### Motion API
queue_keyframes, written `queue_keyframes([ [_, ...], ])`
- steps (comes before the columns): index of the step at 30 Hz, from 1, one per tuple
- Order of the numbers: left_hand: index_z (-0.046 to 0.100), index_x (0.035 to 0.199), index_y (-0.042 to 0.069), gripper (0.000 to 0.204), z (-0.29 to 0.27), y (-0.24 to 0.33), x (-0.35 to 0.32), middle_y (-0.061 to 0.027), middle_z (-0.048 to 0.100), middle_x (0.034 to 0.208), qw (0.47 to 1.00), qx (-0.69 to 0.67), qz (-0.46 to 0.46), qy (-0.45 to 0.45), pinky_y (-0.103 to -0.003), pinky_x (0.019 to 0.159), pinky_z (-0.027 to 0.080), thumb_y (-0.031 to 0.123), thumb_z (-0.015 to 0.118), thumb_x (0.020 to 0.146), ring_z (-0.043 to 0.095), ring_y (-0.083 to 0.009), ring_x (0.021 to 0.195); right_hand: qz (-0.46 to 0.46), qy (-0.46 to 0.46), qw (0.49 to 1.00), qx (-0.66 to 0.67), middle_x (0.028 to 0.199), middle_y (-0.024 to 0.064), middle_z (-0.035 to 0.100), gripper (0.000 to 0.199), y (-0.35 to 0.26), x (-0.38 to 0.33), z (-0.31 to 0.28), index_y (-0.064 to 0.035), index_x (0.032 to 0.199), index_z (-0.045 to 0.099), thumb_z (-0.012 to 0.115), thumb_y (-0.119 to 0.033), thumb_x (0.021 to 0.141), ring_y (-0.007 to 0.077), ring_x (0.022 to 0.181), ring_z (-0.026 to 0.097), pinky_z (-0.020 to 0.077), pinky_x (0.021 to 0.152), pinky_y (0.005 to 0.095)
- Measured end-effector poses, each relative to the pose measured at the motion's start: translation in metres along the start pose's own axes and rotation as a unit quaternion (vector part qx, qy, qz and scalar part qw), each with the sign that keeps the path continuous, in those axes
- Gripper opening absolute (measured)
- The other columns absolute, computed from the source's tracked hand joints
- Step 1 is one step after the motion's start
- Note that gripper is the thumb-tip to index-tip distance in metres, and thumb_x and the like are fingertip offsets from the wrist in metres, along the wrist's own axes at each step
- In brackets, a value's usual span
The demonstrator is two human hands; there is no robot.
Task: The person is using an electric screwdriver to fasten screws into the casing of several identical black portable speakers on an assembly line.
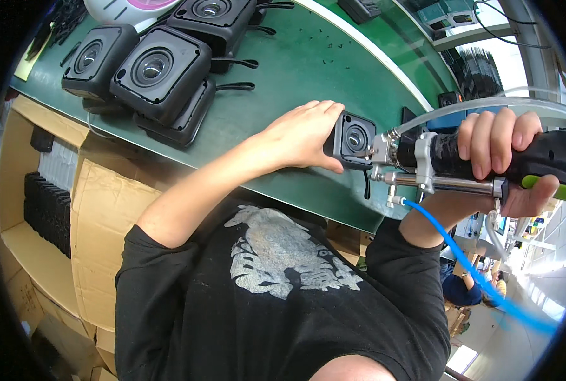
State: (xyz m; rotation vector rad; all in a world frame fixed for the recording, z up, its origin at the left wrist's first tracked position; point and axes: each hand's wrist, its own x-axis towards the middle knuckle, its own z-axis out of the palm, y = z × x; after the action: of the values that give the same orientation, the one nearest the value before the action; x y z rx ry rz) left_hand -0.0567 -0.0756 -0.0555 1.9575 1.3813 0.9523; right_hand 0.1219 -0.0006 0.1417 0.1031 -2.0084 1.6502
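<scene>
At centre frame, the left hand (pixel 302 136) grips a small black speaker (pixel 349 141) while the right hand (pixel 505 155), fingers closed round its handle, presses a pneumatic tool (pixel 435 162) to the speaker's face. This unit looks mid-process; a stack of speakers (pixel 153 73) sits upper left. The desk (pixel 296 63) lies open between them, its near edge just below the hands.

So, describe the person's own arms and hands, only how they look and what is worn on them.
Both hands are bare: no gloves, rings or watch show on the left hand or the right hand. The forearms are uncovered too. The short sleeves of a black T-shirt with a grey print on the chest end near the elbows. No markings or straps show on either arm.
</scene>
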Motion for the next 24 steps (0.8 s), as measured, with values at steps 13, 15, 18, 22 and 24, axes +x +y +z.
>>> queue_keyframes([
  [13, 0.028, 0.135, -0.021, 0.135, -0.012, 0.017, 0.014, -0.0380, 0.033, 0.142, 0.972, 0.217, 0.062, -0.058, -0.045, 0.117, 0.024, 0.071, 0.078, 0.051, 0.028, -0.0461, 0.139, -0.093, 0.089, 0.992, 0.011, 0.073, 0.0028, 0.048, 0.046, -0.058, 0.022, -0.038, -0.0011, 0.101, 0.049, 0.053, -0.046, 0.096, 0.0114, 0.056, 0.049, 0.0414, 0.058, 0.0268],
  [15, 0.028, 0.138, -0.017, 0.131, 0.000, 0.033, 0.027, -0.0346, 0.035, 0.142, 0.962, 0.253, 0.087, -0.061, -0.045, 0.117, 0.024, 0.068, 0.079, 0.053, 0.031, -0.0429, 0.138, -0.088, 0.184, 0.977, -0.060, 0.070, 0.0034, 0.050, 0.041, -0.064, 0.018, -0.055, -0.0002, 0.099, 0.052, 0.053, -0.041, 0.097, 0.0110, 0.055, 0.051, 0.0412, 0.054, 0.0249],
  [18, 0.029, 0.143, -0.008, 0.120, 0.019, 0.057, 0.045, -0.0245, 0.048, 0.130, 0.932, 0.340, 0.033, -0.123, -0.044, 0.111, 0.034, 0.052, 0.085, 0.056, 0.047, -0.0359, 0.123, -0.050, 0.335, 0.913, -0.227, 0.065, 0.0022, 0.053, 0.037, -0.038, 0.009, -0.070, -0.0008, 0.090, 0.057, 0.062, -0.038, 0.093, 0.0093, 0.052, 0.051, 0.0384, 0.047, 0.0223],
  [22, 0.029, 0.142, -0.008, 0.113, 0.014, 0.051, 0.091, -0.0256, 0.051, 0.123, 0.946, 0.290, 0.002, -0.147, -0.044, 0.104, 0.040, 0.038, 0.085, 0.056, 0.051, -0.0390, 0.116, -0.069, 0.432, 0.857, -0.271, 0.059, -0.0034, 0.057, 0.038, -0.003, -0.007, -0.078, -0.0038, 0.076, 0.064, 0.079, -0.039, 0.079, 0.0052, 0.052, 0.053, 0.0414, 0.050, 0.0205],
  [24, 0.028, 0.141, -0.008, 0.110, 0.011, 0.032, 0.129, -0.0262, 0.052, 0.120, 0.964, 0.252, 0.075, -0.028, -0.043, 0.102, 0.042, 0.034, 0.084, 0.055, 0.051, -0.0408, 0.114, -0.040, 0.447, 0.866, -0.221, 0.063, 0.0023, 0.057, 0.030, 0.003, -0.017, -0.081, -0.0003, 0.085, 0.061, 0.074, -0.027, 0.085, 0.0089, 0.050, 0.053, 0.0388, 0.045, 0.0220],
])
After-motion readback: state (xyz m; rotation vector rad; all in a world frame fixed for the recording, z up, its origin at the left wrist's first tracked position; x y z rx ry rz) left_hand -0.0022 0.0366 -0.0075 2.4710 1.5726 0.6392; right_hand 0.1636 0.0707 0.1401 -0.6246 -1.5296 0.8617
